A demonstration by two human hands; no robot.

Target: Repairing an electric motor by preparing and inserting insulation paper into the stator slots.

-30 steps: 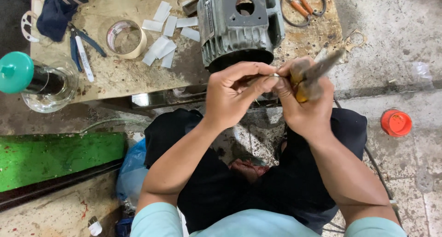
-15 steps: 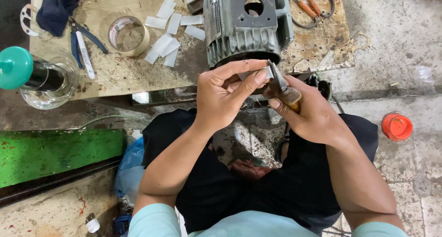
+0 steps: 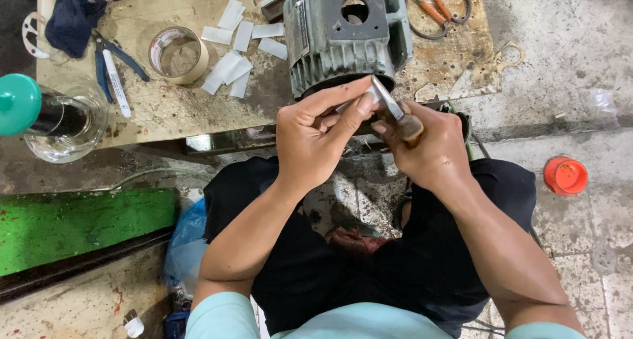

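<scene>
Pinching a thin metal blade (image 3: 384,96) between both hands: left hand (image 3: 315,140) steadies tip, right hand (image 3: 428,148) grip clenched on wooden handle (image 3: 410,126), motor housing (image 3: 343,32) at 12 o'clock on tabletop (image 3: 171,108).

1. One grey electric motor housing (image 3: 346,32) stands on the desk (image 3: 165,115).
2. About seven white paper strips (image 3: 227,69) lie there; some overlap.
3. One roll of tape (image 3: 177,54).
4. One pair of blue pliers (image 3: 109,59).
5. One pair of orange-handled scissors (image 3: 435,6).
6. One orange cap (image 3: 565,175) on the floor.
7. Two hands: left hand (image 3: 316,141), right hand (image 3: 428,148).
</scene>
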